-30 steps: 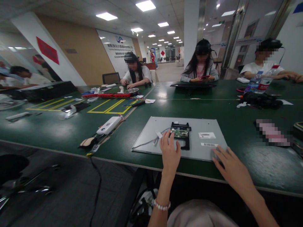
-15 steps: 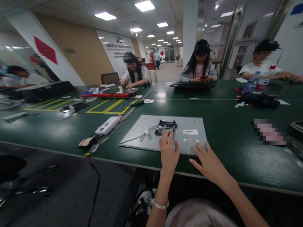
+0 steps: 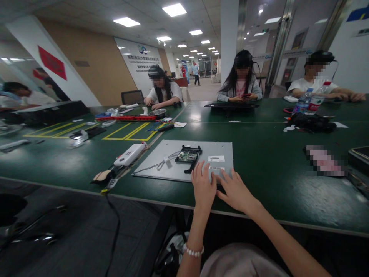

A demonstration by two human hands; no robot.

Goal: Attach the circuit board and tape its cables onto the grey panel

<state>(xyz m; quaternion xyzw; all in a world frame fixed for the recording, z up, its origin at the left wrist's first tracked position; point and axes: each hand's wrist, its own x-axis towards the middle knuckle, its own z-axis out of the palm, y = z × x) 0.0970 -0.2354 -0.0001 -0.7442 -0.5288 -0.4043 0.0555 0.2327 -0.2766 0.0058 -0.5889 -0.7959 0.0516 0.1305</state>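
Note:
A flat silver-grey metal panel [image 3: 220,149] lies on the green table. On it sits a green circuit board [image 3: 188,155] in a black bracket [image 3: 189,167], with a grey cable [image 3: 157,164] running off to the left. My left hand [image 3: 203,190] is over the panel's near edge, fingers loosely bent and apart, just right of the bracket's lower end. My right hand [image 3: 239,192] is at the near right corner, fingers spread, its thumb near the left hand. Whether the fingertips press on the panel I cannot tell. White labels [image 3: 216,158] show beyond my fingers.
A white power bank-like device [image 3: 129,154] with a strap lies to the left on the table [image 3: 268,165]. At the right are a blurred-out phone [image 3: 325,159], bottles [image 3: 313,104] and a black bundle [image 3: 311,123]. Several people sit across the table.
The panel has slid to the left with the board on it. My right hand has moved left, closer to my left hand. The bracket's lower end now shows. Someone in the background has walked.

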